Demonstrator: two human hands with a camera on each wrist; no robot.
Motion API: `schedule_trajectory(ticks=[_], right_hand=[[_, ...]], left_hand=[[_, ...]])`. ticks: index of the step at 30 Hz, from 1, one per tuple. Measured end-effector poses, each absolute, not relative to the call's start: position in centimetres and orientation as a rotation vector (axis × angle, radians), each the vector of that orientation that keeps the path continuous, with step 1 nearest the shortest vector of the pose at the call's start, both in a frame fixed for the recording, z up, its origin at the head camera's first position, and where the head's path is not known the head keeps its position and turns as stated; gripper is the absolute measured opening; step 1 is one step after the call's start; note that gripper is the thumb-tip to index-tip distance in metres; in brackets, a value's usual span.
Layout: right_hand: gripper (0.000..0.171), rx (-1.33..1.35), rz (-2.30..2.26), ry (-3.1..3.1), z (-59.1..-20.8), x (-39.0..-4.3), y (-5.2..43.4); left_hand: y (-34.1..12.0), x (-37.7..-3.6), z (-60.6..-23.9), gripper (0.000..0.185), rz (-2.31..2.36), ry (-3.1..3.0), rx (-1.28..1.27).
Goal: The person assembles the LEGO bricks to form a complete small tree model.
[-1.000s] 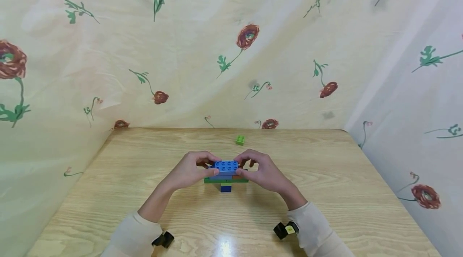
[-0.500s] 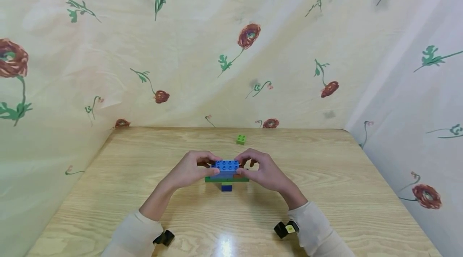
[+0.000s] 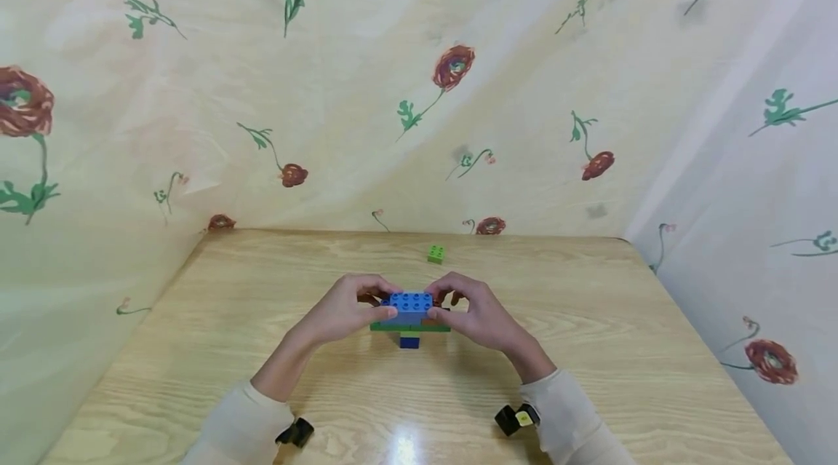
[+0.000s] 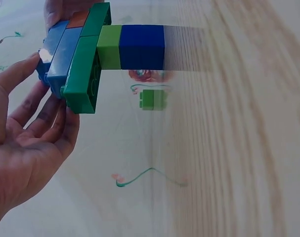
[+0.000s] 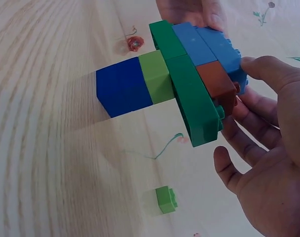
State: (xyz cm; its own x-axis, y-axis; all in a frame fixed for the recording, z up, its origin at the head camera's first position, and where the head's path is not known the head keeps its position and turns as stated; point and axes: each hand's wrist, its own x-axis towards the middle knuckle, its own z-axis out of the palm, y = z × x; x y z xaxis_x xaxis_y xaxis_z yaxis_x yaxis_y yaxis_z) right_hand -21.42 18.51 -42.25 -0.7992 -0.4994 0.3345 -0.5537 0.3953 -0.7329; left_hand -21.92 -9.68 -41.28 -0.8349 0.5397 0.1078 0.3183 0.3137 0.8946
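A small brick tower stands mid-table: a dark blue brick [image 3: 409, 340] at the base, a light green brick [image 5: 157, 76], a long dark green brick [image 3: 409, 327], then a brown brick [image 5: 216, 81] and blue bricks [image 3: 407, 303] on top. My left hand [image 3: 382, 306] pinches the left end of the top blue bricks, with the thumb on the near side and the fingers behind. My right hand [image 3: 437, 303] pinches the right end, with its thumb [image 5: 261, 66] on the blue brick and its fingers behind the brown one. The left hand's fingers [image 4: 51, 116] lie along the stack's far side.
A loose light green brick [image 3: 435, 254] lies on the wooden table [image 3: 589, 305] beyond the tower, near the back edge. Flower-patterned cloth [image 3: 393, 86] walls the table at the back and on both sides.
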Motion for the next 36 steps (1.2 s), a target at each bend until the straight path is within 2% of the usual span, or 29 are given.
schedule_trajectory(ticks=[17,24,30,36], right_hand=[[0.025,0.968,1.356,-2.650,-41.2,-21.3,18.8],[0.021,0.985,1.337,-2.670,-40.9,-21.9,19.4],[0.015,0.845,1.424,-2.628,-40.8,-23.5,20.2],[0.020,0.716,1.455,-2.636,-41.3,-26.1,20.9]], left_hand=[[-9.6,-22.2,-41.2,0.029,1.498,2.389,0.825],[-9.4,-22.1,-41.1,0.029,1.474,2.405,0.829],[-9.4,-22.1,-41.1,0.029,1.451,2.425,0.839],[-9.6,-22.0,-41.1,0.030,1.441,2.435,0.837]])
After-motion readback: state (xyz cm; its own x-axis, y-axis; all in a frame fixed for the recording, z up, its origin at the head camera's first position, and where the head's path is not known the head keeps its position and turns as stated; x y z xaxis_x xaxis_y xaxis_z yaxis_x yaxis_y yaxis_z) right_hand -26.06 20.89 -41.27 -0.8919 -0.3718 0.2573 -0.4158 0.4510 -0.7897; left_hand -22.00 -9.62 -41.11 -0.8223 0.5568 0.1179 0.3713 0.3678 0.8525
